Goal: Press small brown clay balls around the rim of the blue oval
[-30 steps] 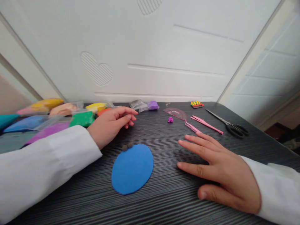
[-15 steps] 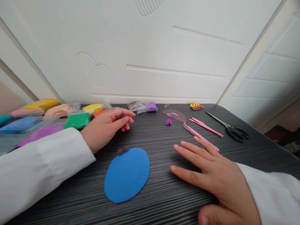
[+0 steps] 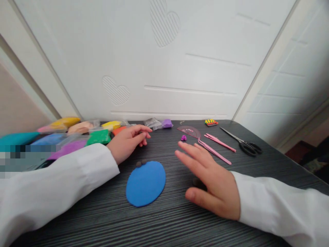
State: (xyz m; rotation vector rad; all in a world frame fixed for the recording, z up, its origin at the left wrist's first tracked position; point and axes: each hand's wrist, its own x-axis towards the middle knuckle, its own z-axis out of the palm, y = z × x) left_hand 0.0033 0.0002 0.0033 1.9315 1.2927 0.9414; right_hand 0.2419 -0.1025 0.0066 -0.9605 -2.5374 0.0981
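A flat blue clay oval (image 3: 146, 183) lies on the dark striped table (image 3: 164, 219), with two small dark clay balls (image 3: 141, 163) at its far edge. My left hand (image 3: 128, 142) rests on the table behind the oval, fingers loosely curled with their tips together; whether anything is in them is hidden. My right hand (image 3: 208, 181) hovers to the right of the oval, fingers stretched out and apart, holding nothing. A small dark lump (image 3: 196, 181) shows under its palm.
Bagged clay in several colours (image 3: 77, 132) is piled at the far left. A purple clay bag (image 3: 167, 123), a small purple piece (image 3: 183, 138), a pink protractor (image 3: 190, 131), pink tools (image 3: 218, 144), scissors (image 3: 244, 144) and a small colourful piece (image 3: 210, 121) lie beyond. A white panelled door (image 3: 164, 61) stands behind.
My right hand has moved left and further onto the table, closer to the blue oval. The view has tilted up a little. My left hand has stayed put.
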